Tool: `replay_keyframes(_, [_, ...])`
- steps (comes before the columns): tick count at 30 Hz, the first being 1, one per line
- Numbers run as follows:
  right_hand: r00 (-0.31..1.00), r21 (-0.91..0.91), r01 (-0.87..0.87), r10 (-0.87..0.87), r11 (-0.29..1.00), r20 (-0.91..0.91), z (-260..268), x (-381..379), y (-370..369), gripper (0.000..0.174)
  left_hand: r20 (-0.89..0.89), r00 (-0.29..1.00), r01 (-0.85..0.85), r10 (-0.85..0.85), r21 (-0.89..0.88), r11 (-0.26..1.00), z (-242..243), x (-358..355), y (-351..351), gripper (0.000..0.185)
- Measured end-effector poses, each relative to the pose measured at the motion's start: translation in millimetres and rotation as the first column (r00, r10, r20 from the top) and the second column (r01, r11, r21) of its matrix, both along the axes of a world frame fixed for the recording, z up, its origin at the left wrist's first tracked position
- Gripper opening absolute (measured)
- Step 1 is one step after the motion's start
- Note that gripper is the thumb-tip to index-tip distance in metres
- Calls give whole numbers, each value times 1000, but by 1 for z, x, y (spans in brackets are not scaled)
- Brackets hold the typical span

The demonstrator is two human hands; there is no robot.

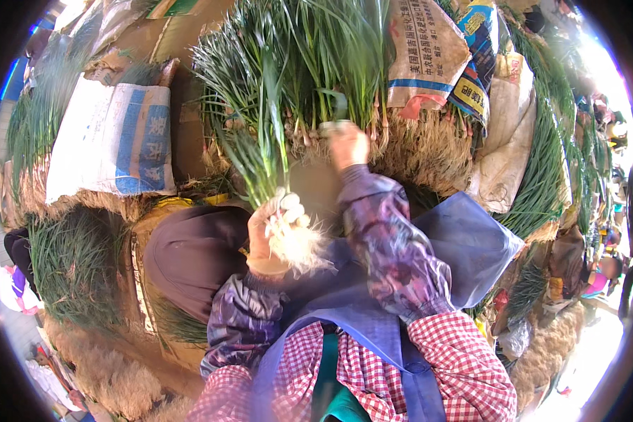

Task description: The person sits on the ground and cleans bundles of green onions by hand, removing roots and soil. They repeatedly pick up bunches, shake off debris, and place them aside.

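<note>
My left hand (262, 240), with pale coverings on its fingers, grips a bunch of long-leaved allium plants (261, 171), probably green garlic or leeks. The bunch's leaves point away from me, and its whitish roots (298, 245) hang over the fingers toward my lap. My right hand (349, 146) is blurred and reaches to the root end of a large heap of the same plants (300, 58). A curled green leaf (336, 100) shows just beyond its fingertips. Whether those fingers hold a plant cannot be made out.
Printed woven sacks (427, 53) cover the heap's right part, above a mat of dry roots (427, 145). Another white and blue sack (111, 137) lies over plants at left. More green plants (76, 269) lie at lower left. People are at the far right.
</note>
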State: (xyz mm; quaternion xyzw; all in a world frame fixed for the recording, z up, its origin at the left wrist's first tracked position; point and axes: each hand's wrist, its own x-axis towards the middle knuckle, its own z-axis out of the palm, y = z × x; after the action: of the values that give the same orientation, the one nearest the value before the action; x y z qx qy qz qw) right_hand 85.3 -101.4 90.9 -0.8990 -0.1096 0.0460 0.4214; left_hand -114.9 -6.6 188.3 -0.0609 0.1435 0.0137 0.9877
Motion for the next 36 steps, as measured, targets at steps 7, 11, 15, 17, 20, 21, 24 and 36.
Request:
replay_keyframes(7, [580,-814,-489,814,315,-34,13,-47,-90,25,256,958,-142,133,15,990,40,-14,32,34])
replay_keyframes(11, [763,-682,-555,619,476,-189,10,-14,-18,23,187,974,-173,130,237,956,26,5,31,59])
replay_keyframes(15, [952,-489,-295,207,821,-227,8,52,74,39,-44,998,-13,33,392,920,-5,23,29,43])
replay_keyframes(17, [938,-548,-335,326,766,-118,22,58,78,36,-146,989,19,36,354,935,-16,22,30,29])
replay_keyframes(20, [916,-73,-324,293,943,-276,49,41,44,35,-323,942,54,88,406,912,-29,18,31,27])
replay_keyframes(21, [856,-12,-458,437,889,-277,55,30,32,30,-436,896,124,85,428,895,-32,16,32,26])
replay_keyframes(24, [753,-13,-632,610,775,-245,55,-6,12,28,-432,901,171,28,416,893,-38,23,24,22])
replay_keyframes(36, [705,367,148,162,918,-690,55,-10,20,24,12,998,-68,67,242,968,-19,10,22,18])
